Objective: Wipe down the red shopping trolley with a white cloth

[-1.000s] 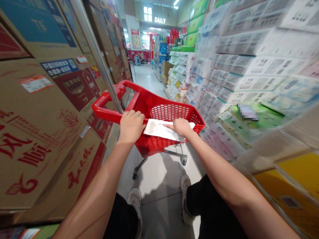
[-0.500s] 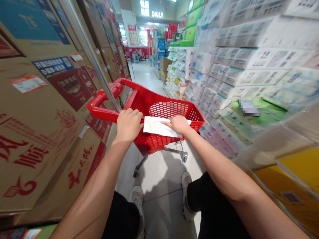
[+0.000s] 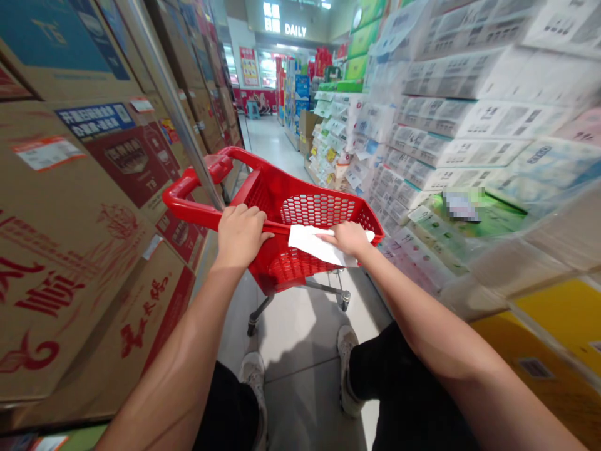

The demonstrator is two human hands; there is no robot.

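A red shopping cart (image 3: 263,175) stands sideways before me, its handle to the left and its basket's near rim towards me. My left hand (image 3: 241,233) is closed over that rim near the handle end. Farther right along the rim, my right hand (image 3: 351,238) presses a white cloth (image 3: 312,243) against it, fingers curled over the edge. The cloth drapes over the rim and hangs down the basket's near side. What lies under my right palm is hidden.
Stacked cardboard cartons (image 3: 61,263) line the left side, with a metal pole (image 3: 173,94) in front of them. Wrapped packs (image 3: 451,119) are piled along the right. A tiled aisle floor (image 3: 272,150) runs ahead to a blue stool (image 3: 253,110). The cart's wheels (image 3: 345,299) stand near my feet.
My right hand has slid to the right along the cart's rim with the white cloth. My left hand keeps its hold on the rim.
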